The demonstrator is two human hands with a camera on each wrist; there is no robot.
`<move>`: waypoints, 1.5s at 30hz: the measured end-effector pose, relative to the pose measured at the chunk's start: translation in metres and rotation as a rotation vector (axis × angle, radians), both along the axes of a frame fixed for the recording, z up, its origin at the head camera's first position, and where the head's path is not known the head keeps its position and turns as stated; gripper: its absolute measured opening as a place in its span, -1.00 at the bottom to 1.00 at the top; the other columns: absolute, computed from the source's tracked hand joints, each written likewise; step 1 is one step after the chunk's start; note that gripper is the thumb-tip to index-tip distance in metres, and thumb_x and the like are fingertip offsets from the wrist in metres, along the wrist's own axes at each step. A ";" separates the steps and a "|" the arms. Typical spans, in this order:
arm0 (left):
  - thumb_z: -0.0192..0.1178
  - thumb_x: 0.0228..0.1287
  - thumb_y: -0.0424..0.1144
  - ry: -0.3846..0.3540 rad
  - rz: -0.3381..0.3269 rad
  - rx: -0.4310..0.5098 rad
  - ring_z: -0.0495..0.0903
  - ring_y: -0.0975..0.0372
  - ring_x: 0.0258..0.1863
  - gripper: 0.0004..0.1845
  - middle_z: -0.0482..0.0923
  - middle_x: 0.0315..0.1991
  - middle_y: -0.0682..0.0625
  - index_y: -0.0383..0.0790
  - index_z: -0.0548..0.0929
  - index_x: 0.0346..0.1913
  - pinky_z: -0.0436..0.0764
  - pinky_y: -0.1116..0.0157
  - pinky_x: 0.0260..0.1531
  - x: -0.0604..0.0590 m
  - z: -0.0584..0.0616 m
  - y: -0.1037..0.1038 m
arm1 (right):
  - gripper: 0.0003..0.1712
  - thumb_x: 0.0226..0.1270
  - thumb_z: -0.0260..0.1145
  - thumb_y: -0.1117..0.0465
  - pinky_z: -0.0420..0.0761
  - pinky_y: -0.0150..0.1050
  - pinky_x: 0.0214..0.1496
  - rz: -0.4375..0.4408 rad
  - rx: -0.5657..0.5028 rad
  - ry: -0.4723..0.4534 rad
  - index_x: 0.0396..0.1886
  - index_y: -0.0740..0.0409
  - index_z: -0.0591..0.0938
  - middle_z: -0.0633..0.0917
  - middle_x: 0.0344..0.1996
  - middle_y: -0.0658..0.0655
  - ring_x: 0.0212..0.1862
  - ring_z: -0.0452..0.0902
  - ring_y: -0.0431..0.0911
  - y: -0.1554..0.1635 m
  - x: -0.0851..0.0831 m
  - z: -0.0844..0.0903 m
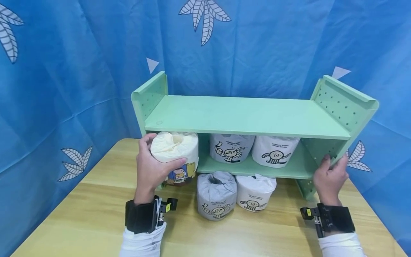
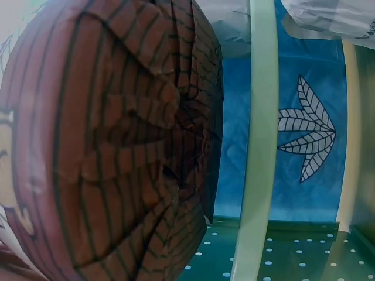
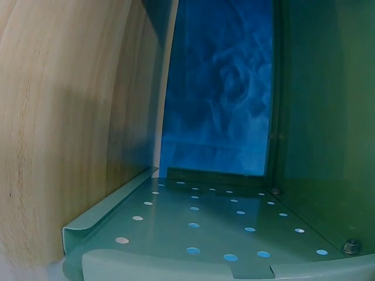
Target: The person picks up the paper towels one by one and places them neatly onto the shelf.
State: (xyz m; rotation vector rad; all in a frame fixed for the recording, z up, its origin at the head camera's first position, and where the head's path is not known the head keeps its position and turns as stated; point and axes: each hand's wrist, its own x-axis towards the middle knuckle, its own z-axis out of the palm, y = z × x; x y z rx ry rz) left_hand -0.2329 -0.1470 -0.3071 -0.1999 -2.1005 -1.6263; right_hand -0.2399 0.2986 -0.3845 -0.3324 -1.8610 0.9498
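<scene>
Left hand (image 1: 151, 169) grip wraps toilet paper roll (image 1: 174, 155); right hand (image 1: 330, 176) clamps shelf side panel (image 1: 340, 117) (steadying it). Slide roll in level, clearing middle board (image 1: 247, 119).

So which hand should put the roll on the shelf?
Probably the left hand. It already grips the wrapped roll right at the open left end of the green shelf. The right hand holds the shelf's right side panel and carries no roll.
</scene>
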 end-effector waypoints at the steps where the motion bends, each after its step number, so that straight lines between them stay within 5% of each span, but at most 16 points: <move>1: 0.63 -0.32 -0.30 -0.003 0.002 0.005 0.42 0.06 0.03 0.04 0.43 0.14 -0.18 -0.31 0.19 0.27 0.47 0.11 -0.05 0.000 0.000 0.000 | -0.49 0.51 -0.03 0.10 0.50 0.38 -0.05 0.008 -0.001 0.006 0.28 0.35 0.37 0.59 -0.03 0.52 0.00 0.52 0.43 -0.001 0.000 -0.001; 28: 0.67 -0.39 -0.24 -0.004 0.035 0.013 0.47 0.12 0.00 0.11 0.48 0.14 -0.12 -0.26 0.16 0.28 0.52 0.14 -0.05 -0.018 -0.004 0.015 | -0.47 0.48 -0.02 0.09 0.47 0.37 0.03 0.011 0.010 0.028 0.29 0.33 0.37 0.56 0.05 0.51 0.07 0.50 0.39 0.001 -0.002 -0.001; 45: 0.67 -0.35 -0.14 -0.084 0.072 0.029 0.41 0.08 0.06 0.18 0.38 0.16 -0.18 -0.28 0.10 0.34 0.44 0.13 0.09 -0.031 -0.006 0.023 | -0.47 0.50 -0.03 0.07 0.48 0.35 0.01 0.005 0.009 0.018 0.29 0.31 0.37 0.57 0.04 0.51 0.05 0.51 0.40 0.001 -0.001 0.000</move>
